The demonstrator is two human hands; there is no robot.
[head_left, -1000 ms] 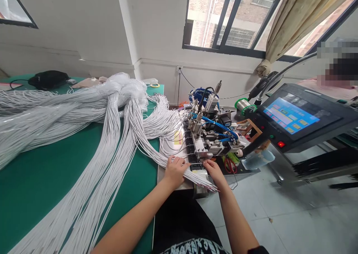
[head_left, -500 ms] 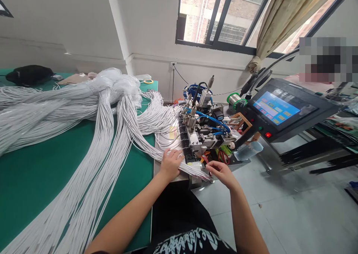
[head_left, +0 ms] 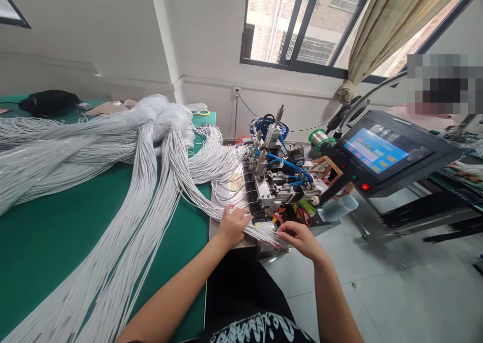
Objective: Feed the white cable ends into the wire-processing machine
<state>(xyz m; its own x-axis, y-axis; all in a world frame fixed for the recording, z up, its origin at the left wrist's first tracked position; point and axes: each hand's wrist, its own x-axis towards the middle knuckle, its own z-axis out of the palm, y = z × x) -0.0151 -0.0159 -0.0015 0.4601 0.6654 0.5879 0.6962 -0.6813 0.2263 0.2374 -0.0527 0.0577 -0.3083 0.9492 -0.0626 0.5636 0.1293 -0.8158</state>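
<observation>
A bundle of thin white cables (head_left: 206, 202) runs from the pile on the table to the front of a small bench machine (head_left: 269, 174). My left hand (head_left: 234, 227) is closed over this bundle near its end, beside the machine's front corner. The loose cable ends (head_left: 268, 236) fan out to the right of that hand. At these ends my right hand (head_left: 302, 240) pinches with thumb and forefinger, apparently on a single white cable. Its other fingers are curled, and the exact tip is too small to make out.
More white cable bundles (head_left: 128, 202) spread across the green table (head_left: 181, 282). A control screen (head_left: 377, 147) stands right of the machine, near a wire spool (head_left: 320, 139) and a clear plastic container (head_left: 337, 208). Red-handled scissors (head_left: 305, 216) lie at the machine. Another person (head_left: 418, 116) is at the far right.
My right hand's fingertips have come down slightly to the cable ends. My left hand stays on the bundle. The whole view has shifted a little.
</observation>
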